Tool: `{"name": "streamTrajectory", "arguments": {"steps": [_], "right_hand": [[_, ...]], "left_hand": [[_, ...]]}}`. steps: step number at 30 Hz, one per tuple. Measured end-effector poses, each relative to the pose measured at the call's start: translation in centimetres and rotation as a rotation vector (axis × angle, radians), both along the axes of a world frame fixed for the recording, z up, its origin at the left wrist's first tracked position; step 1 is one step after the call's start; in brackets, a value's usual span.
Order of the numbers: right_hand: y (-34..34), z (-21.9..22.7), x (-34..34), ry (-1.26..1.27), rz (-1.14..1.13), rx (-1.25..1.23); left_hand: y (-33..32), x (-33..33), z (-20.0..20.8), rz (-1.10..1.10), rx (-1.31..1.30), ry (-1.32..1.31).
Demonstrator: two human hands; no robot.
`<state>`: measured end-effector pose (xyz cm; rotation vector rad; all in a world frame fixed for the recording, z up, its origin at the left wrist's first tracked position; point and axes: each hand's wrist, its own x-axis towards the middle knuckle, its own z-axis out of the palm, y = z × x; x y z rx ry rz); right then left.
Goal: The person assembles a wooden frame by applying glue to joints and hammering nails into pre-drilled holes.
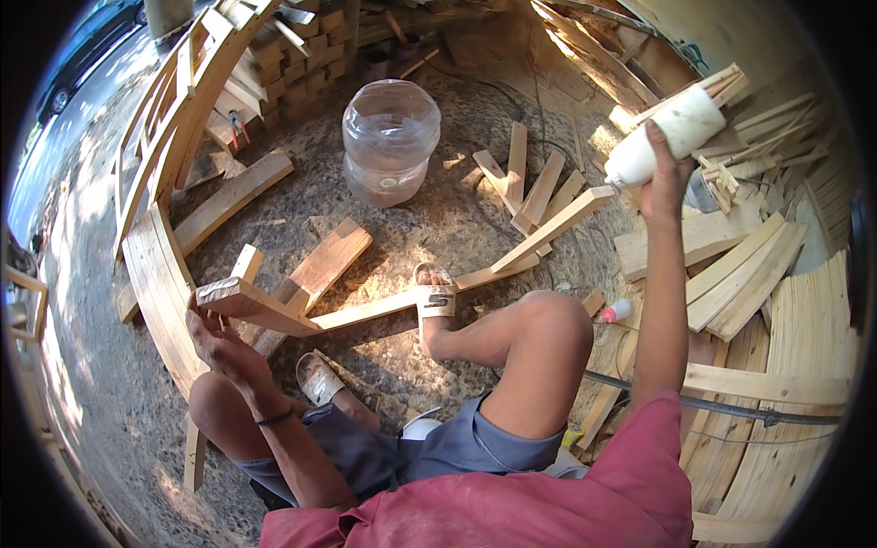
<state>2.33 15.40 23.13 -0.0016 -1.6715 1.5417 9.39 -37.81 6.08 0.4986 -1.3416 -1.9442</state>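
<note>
My right hand (665,178) is raised at the right, its fingers wrapped round a large white plastic bottle (681,126). The bottle tilts, its narrow end down toward the left, near the tip of a slanting wooden bar (557,228). At the left, my left hand (224,347) grips the raised end of a short wooden board (260,306). Part of its grip is hidden behind the board. Between the board and the bar runs a long wooden strip (370,310) at ground level, with my sandalled foot (436,301) against it.
A big clear plastic container (391,146) stands beyond the strip. Curved wooden framework (164,247) rises at the left. Loose wood offcuts (539,187) lie ahead, and stacked planks (795,365) fill the right side. A dark cable or pipe (731,409) crosses those planks. A small pink-capped bottle (618,310) lies by my knee.
</note>
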Motion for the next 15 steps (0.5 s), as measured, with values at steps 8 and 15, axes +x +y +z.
{"name": "streamTrajectory", "arguments": {"steps": [8, 15], "right_hand": [[2.3, -5.3, -1.4, 0.038, -0.039, -0.021], [1.9, -5.4, -1.7, 0.073, -0.068, -0.055]], "left_hand": [[-0.6, -0.7, -1.6, 0.004, 0.009, -0.053], [-0.7, -1.1, -2.3, 0.046, -0.035, -0.039]]}}
